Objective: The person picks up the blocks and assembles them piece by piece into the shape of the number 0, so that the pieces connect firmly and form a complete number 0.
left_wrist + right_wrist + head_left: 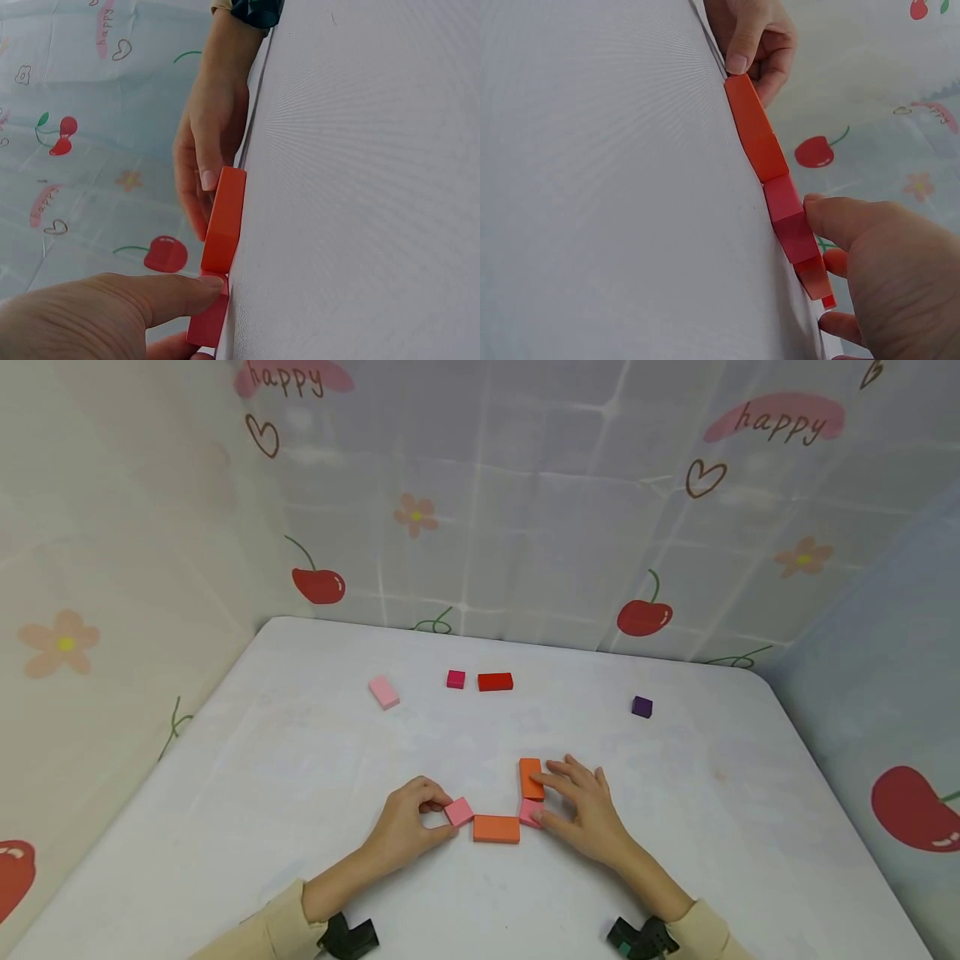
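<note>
Left hand (408, 822) and right hand (588, 814) face each other across a row of blocks on a white table (300, 735), forearms slanting inward from beige sleeves (277, 920). On my remote feed, I see the left pinching a small pink block (460, 811) between thumb and bent fingers — turned at an angle, its corner meeting the left end of a crosswise orange block (496, 829). I read the right as loosely spread, palm down and gripping nothing: its thumb touches a second pink block (530, 811), its index finger lies against a lengthwise orange block (530, 777). That second pink block sits at the bend, between the two orange ones and touching both. Farther back I make out a pale pink block (384, 692), a magenta cube (456, 679), a red block (495, 682) and, well apart at right, a purple cube (642, 707).
</note>
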The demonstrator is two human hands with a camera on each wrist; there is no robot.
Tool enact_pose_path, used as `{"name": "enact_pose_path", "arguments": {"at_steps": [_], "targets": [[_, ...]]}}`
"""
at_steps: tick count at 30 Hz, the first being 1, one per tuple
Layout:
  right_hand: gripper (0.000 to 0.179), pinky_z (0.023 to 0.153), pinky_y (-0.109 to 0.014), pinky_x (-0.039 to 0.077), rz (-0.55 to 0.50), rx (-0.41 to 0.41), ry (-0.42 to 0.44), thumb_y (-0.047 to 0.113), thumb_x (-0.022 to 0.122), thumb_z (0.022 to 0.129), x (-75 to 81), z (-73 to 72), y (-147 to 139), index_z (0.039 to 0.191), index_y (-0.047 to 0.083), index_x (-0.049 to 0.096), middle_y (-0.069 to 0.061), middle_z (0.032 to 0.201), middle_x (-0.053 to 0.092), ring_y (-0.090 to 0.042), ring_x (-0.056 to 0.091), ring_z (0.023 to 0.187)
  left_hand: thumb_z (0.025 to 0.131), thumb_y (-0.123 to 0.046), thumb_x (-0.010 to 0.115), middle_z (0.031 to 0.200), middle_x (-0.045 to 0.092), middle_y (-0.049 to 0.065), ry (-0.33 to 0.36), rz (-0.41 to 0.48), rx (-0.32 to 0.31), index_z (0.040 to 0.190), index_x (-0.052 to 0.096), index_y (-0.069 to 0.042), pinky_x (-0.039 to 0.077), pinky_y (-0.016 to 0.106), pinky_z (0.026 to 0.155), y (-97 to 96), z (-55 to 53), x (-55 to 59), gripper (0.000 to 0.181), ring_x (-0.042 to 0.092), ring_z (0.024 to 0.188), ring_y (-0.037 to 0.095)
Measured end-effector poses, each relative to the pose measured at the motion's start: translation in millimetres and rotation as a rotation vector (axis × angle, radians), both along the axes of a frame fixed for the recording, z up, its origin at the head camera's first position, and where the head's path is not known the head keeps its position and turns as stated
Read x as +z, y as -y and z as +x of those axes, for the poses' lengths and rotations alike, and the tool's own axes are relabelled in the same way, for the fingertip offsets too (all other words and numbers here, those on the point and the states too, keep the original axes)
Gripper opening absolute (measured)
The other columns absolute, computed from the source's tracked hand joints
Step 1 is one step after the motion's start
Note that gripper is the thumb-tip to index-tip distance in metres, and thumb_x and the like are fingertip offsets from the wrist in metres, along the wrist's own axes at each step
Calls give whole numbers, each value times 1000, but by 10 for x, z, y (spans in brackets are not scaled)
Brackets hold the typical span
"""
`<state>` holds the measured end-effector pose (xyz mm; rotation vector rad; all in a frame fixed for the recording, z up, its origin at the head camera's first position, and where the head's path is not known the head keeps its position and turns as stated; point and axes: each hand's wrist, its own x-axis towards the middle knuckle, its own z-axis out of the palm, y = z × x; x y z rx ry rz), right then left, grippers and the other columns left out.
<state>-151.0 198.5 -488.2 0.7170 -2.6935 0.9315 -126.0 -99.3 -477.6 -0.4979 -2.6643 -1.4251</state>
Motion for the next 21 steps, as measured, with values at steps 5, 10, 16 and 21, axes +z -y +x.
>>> {"name": "enact_pose_path", "arguments": {"at_steps": [5, 10, 16, 21], "targets": [[47, 103, -80, 12, 11, -7, 8, 26, 76, 80, 8, 3, 8, 125, 16, 67, -14, 135, 58, -45, 38, 137, 69, -5, 87, 90, 61, -3, -5, -3, 0, 90, 71, -10, 55, 23, 78, 5, -5, -23, 26, 62, 84, 11], [48, 103, -80, 12, 14, -8, 12, 27, 76, 80, 19, 7, 9, 125, 16, 67, -14, 135, 58, -45, 39, 137, 69, -6, 87, 90, 61, -3, -3, 2, -2, 90, 71, -10, 54, 23, 78, 5, -8, -36, 26, 61, 84, 11], [48, 103, -80, 12, 18, -7, 9, 28, 76, 80, 10, 8, 5, 125, 17, 67, -13, 135, 58, -45, 39, 137, 69, -6, 87, 91, 61, -4, 0, 7, -8, 91, 71, -10, 54, 22, 77, 2, -11, -51, 28, 60, 83, 10], [48, 103, -80, 13, 15, -5, -1, 29, 76, 80, 5, 10, 1, 126, 17, 66, -13, 135, 58, -45, 39, 137, 70, -7, 86, 92, 62, -5, 53, -3, -10, 96, 70, -10, 53, 22, 79, 14, -12, -22, 30, 60, 85, 10]]}}
